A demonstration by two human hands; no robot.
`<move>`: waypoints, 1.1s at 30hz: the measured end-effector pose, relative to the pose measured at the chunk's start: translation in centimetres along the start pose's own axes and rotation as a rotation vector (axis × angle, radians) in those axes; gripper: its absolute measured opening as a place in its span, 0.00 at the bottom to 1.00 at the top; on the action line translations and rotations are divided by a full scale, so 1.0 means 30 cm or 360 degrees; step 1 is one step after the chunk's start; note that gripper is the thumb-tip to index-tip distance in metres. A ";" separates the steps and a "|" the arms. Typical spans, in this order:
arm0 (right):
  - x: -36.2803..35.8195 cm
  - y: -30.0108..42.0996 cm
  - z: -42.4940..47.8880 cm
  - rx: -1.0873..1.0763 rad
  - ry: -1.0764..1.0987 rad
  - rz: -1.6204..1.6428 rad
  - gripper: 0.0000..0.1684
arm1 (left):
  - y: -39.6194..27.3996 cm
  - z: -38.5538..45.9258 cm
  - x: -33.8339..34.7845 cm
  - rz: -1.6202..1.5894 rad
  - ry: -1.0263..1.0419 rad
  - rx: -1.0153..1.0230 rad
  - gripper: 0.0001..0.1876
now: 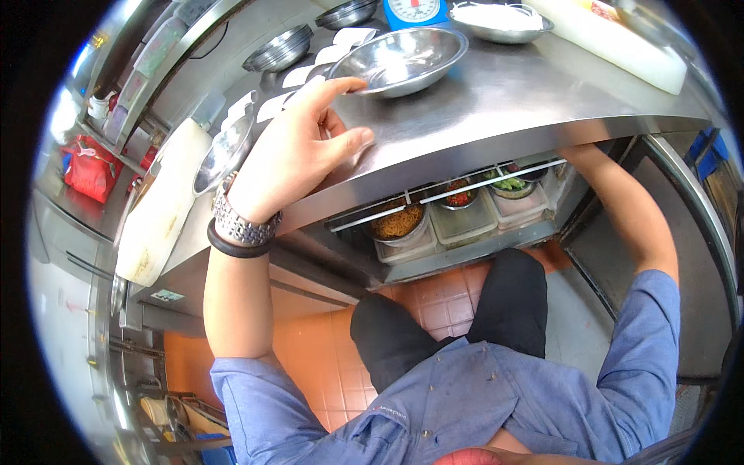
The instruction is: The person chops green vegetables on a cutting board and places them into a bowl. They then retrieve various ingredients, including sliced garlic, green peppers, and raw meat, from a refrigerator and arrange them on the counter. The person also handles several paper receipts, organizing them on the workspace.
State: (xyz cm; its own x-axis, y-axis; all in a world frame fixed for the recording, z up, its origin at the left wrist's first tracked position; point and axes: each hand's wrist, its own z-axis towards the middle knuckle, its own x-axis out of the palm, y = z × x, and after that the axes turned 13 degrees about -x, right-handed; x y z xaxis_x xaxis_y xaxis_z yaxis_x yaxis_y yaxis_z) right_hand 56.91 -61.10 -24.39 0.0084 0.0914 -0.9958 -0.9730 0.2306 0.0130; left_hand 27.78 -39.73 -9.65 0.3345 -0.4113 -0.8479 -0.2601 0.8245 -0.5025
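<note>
My left hand (296,142), with a metal watch and a black band at the wrist, is over the front of the steel counter (488,110). Its fingers are apart; the index fingertip is at the rim of an empty steel bowl (401,61). My right forearm (622,197) reaches under the counter edge into an open undercounter cabinet, and the hand is hidden there. Inside, behind a white wire rack (459,189), are a bowl of orange-brown shreds (398,222), a bowl of chopped red and green food (459,195) and a bowl of green leaves (511,185), above lidded plastic containers.
A blue dial scale (415,13), stacked steel bowls (282,49), a bowl of white stuff (500,23) and a white cutting board (616,46) stand on the counter. Another board (165,203) lies left. The cabinet door (668,244) stands open at right.
</note>
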 end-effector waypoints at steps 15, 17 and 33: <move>0.260 0.176 0.389 -0.0697 -0.0486 0.0554 0.35 | 0.173 -0.445 -0.001 0.0187 -0.1068 0.0062 0.20; 0.239 0.241 0.274 -0.0539 -0.1145 0.0132 0.26 | 0.120 -0.482 0.114 -0.0002 -0.1048 0.0086 0.15; 0.172 0.142 -0.733 0.0534 -0.1410 0.0527 0.18 | -0.107 0.338 0.997 -0.2457 0.1569 -0.0752 0.30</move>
State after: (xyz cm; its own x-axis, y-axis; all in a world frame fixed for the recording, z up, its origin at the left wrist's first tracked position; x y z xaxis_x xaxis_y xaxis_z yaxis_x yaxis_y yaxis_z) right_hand 47.73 -80.94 -31.48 0.0505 0.8573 -0.5124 -0.8431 0.3116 0.4384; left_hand 47.81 -50.74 -31.70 -0.0368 -0.7716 0.6350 -0.5305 -0.5234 -0.6668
